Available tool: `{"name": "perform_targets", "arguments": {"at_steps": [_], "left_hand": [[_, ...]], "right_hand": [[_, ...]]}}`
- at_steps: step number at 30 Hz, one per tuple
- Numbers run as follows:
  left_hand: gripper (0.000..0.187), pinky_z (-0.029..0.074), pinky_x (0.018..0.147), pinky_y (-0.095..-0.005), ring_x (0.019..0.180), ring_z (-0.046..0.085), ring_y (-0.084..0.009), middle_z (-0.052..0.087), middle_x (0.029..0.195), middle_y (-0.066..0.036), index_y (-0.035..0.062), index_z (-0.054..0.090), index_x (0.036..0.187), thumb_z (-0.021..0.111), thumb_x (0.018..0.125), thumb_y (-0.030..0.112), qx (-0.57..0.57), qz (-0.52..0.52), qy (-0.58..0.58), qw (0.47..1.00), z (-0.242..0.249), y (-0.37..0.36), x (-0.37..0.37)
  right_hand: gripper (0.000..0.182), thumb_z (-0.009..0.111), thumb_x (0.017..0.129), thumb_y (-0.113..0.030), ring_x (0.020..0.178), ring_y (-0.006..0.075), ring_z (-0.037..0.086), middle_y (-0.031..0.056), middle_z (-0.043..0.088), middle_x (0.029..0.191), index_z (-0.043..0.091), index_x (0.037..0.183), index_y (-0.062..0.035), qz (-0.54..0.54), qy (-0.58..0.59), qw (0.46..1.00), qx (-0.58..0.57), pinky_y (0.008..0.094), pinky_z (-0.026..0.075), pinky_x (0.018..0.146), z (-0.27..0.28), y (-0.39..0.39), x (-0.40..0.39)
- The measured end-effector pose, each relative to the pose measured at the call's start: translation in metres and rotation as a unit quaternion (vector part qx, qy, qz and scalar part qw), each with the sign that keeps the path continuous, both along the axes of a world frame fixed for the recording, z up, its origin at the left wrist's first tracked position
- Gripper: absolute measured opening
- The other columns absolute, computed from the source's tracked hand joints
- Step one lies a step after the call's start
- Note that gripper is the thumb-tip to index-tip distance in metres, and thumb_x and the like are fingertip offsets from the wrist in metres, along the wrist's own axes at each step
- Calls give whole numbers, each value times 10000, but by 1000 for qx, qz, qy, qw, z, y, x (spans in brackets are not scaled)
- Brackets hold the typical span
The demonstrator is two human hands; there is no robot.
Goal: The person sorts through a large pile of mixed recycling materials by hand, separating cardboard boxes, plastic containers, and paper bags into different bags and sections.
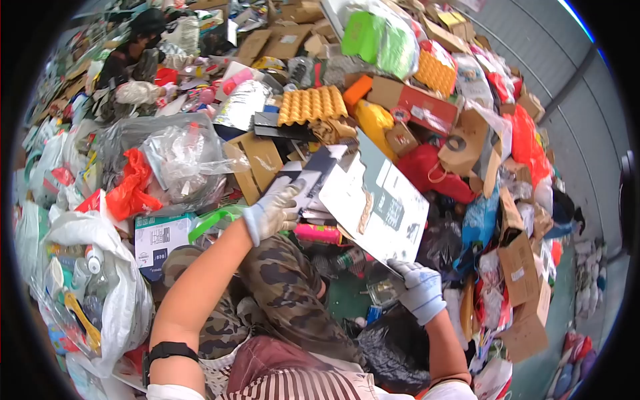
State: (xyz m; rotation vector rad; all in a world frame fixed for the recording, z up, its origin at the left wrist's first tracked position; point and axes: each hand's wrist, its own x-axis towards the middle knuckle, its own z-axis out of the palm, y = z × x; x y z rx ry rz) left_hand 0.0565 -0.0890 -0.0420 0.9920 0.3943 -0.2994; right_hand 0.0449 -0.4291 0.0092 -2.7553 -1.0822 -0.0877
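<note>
My right hand [420,291], in a grey-white glove, grips the lower corner of a large flat cardboard panel [393,203]. The panel is white and grey-green with printing and a torn strip, and it tilts up and away to the left. My left hand [273,212], gloved too, has its fingers spread at the edge of some dark-and-white printed cardboard [313,177]. Below these boards lies a pink cylindrical package [319,233]. My knees in camouflage trousers [283,283] are under my left forearm.
Mixed waste surrounds me. A white sack of bottles [123,280] and a white-and-blue box [160,240] are on the left. Yellow egg trays [312,105] lie ahead, brown cardboard boxes [520,273] at right, a black bag [393,347] near my right arm. Another person [137,50] is at far left.
</note>
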Motion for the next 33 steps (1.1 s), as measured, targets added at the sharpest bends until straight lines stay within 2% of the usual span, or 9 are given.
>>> {"name": "perform_targets", "arguments": {"at_steps": [2, 4, 6, 8, 10, 12, 21, 24, 33], "left_hand": [[691, 405, 882, -396, 1141, 450, -212, 447, 1261, -100, 190, 255, 1372, 599, 820, 424, 193, 57, -30, 979, -20, 12, 12], [624, 382, 895, -345, 1088, 469, -151, 473, 1242, -57, 164, 234, 1379, 561, 871, 320, 0, 132, -101, 986, -13, 25, 16], [441, 473, 737, -281, 837, 592, -128, 598, 1031, -54, 138, 445, 1248, 560, 863, 319, 30, 89, -81, 992, 32, 32, -4], [236, 484, 699, -304, 774, 594, -101, 619, 860, 13, 132, 607, 983, 583, 844, 321, -149, 91, -230, 957, -12, 46, 16], [314, 508, 662, -274, 790, 618, -122, 637, 987, -31, 82, 602, 1040, 621, 821, 306, -11, 152, -179, 972, 5, 53, -3], [340, 520, 727, -285, 853, 636, -162, 630, 1032, -69, 83, 582, 1091, 586, 843, 315, -186, 147, -222, 946, 6, 65, -10], [374, 543, 678, -307, 849, 637, -169, 626, 1009, -42, 128, 514, 1158, 471, 895, 391, -244, 223, -202, 922, 32, 92, -72], [393, 550, 661, -299, 833, 635, -139, 625, 978, -35, 124, 504, 1155, 503, 880, 406, -283, 210, -298, 887, 20, 88, -62], [352, 513, 697, -265, 823, 601, -106, 602, 967, 3, 135, 510, 1151, 502, 890, 372, -266, 254, -265, 891, 22, 66, -68]], "right_hand": [[304, 597, 705, -127, 815, 256, 623, 91, 645, 970, 633, 1007, -113, 57, -67, 995, -56, 352, 497, 680, 35, 16, 12], [351, 589, 671, -116, 870, 242, 609, 73, 635, 1023, 627, 1020, -123, 130, -111, 980, -98, 355, 488, 696, 60, 27, 32], [315, 610, 653, -133, 822, 259, 600, 54, 642, 927, 630, 967, -144, 162, -126, 974, -92, 380, 471, 734, 90, 52, 41], [223, 611, 658, -136, 815, 273, 597, 75, 636, 900, 631, 879, -109, 238, -185, 952, -58, 392, 475, 662, 109, 81, 48], [177, 611, 704, -171, 808, 286, 605, 85, 636, 905, 624, 860, -90, 284, -175, 941, -58, 391, 476, 671, 118, 98, 51], [312, 575, 748, -150, 845, 234, 614, 50, 643, 973, 629, 1055, -146, 379, -218, 898, -45, 319, 496, 746, 136, 117, 49], [339, 504, 718, -25, 946, 297, 597, 105, 633, 1021, 640, 1026, -53, 425, -255, 868, 1, 390, 475, 839, 155, 155, 13], [330, 406, 786, -40, 972, 314, 598, 157, 626, 1035, 622, 1032, -2, 383, -300, 862, 140, 402, 470, 868, 136, 153, 15], [254, 514, 842, -124, 962, 313, 600, 140, 629, 1031, 601, 1051, -10, 360, -313, 860, 182, 401, 472, 855, 114, 145, 22]]}}
